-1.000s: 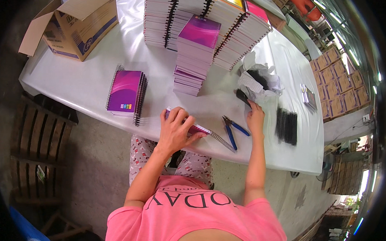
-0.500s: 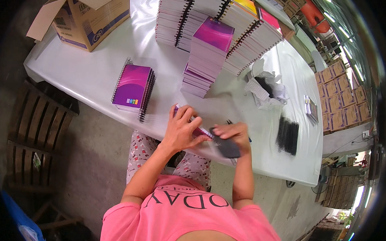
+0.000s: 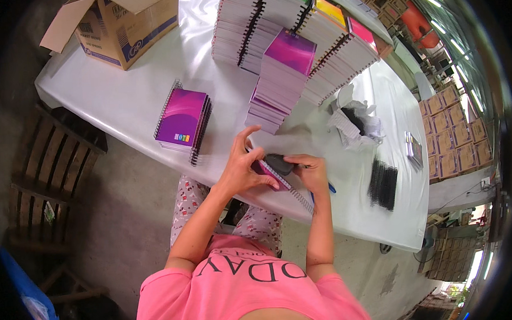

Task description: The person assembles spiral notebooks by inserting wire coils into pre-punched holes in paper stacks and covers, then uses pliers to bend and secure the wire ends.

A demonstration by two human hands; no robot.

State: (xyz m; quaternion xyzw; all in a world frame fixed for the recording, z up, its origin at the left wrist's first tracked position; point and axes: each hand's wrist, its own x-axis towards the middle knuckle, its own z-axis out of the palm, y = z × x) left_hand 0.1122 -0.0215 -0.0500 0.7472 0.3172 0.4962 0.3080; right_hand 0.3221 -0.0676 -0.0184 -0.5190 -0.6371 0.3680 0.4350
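Observation:
At the table's near edge, my left hand (image 3: pixel 238 171) grips a small purple notebook (image 3: pixel 279 184) between thumb and fingers, its index finger raised. A wire-like spiral coil (image 3: pixel 301 200) runs along the notebook's spine and sticks out well past its lower end. My right hand (image 3: pixel 311 171) pinches a flat, dark grey pad (image 3: pixel 280 163), which lies close against the notebook's spine; whether it touches the coil is hard to tell. Left of my hands sits a pile of spiral-bound purple notebooks (image 3: pixel 181 114). Just beyond them rises a tall stack of purple-covered pads (image 3: pixel 291 51).
Higher stacks of notebooks (image 3: pixel 331 50) stand at the back. An open cardboard box (image 3: pixel 128 34) is far left. Rightward lie crumpled paper (image 3: pixel 345 123) around dark coils, a bundle of black coils (image 3: pixel 383 185), a small packet (image 3: pixel 413 149) and a blue pen (image 3: pixel 331 187).
The dark pad and my right hand have moved up and left along the notebook's spine, uncovering the protruding coil. My left index finger has lifted. The view has shifted slightly.

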